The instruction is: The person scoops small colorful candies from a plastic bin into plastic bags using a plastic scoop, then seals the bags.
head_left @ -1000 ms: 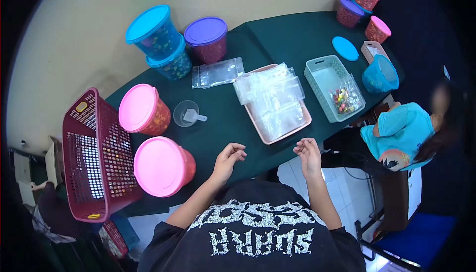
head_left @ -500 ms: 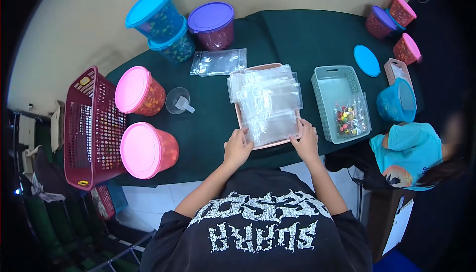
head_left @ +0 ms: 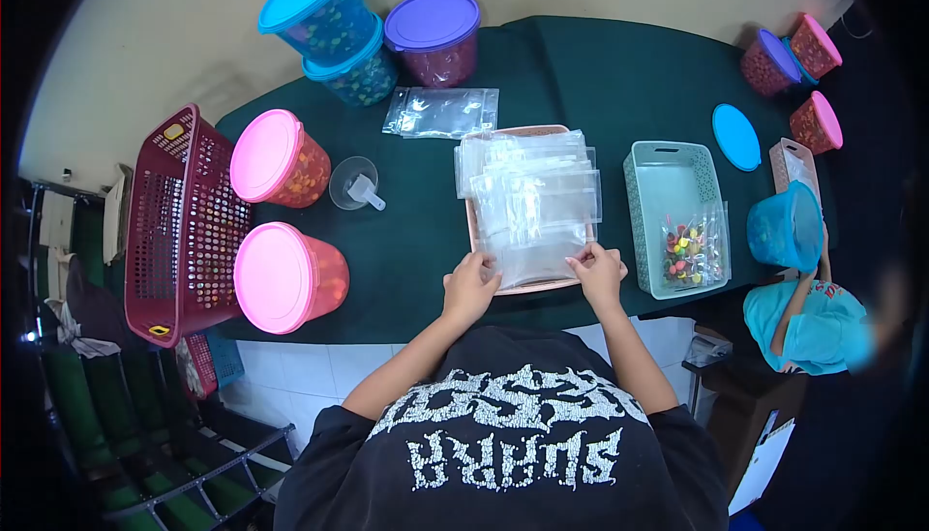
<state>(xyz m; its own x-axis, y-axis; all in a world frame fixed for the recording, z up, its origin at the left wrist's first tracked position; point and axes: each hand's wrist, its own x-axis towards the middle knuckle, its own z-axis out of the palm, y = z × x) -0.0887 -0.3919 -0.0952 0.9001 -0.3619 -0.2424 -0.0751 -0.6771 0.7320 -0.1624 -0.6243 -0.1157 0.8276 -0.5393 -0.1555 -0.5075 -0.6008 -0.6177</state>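
Note:
A stack of clear plastic bags [head_left: 537,202] lies overlapping in a pink tray [head_left: 472,226]. At the near end of the stack, my left hand [head_left: 471,289] has its fingers closed at the lower left corner of the front plastic bag [head_left: 532,258]. Opposite it, my right hand [head_left: 599,274] pinches the right edge of that same bag. The front bag looks flat, with nothing visible in it. Just right of the tray stands a pale green basket [head_left: 650,274], and in its near part is a clear bag of colourful candies [head_left: 692,252].
Left are pink-lidded tubs [head_left: 276,279], a clear bowl with a scoop [head_left: 363,190] and a maroon basket [head_left: 160,231]. Blue tubs [head_left: 319,13], a purple-lidded tub [head_left: 433,37] and more bags [head_left: 442,112] sit behind. A person [head_left: 813,323] is at right by a blue tub [head_left: 786,226].
The view has shifted slightly. My right hand has moved from the tray's rim onto the bag's edge. At right, the other person has leaned and now has an arm near the blue tub.

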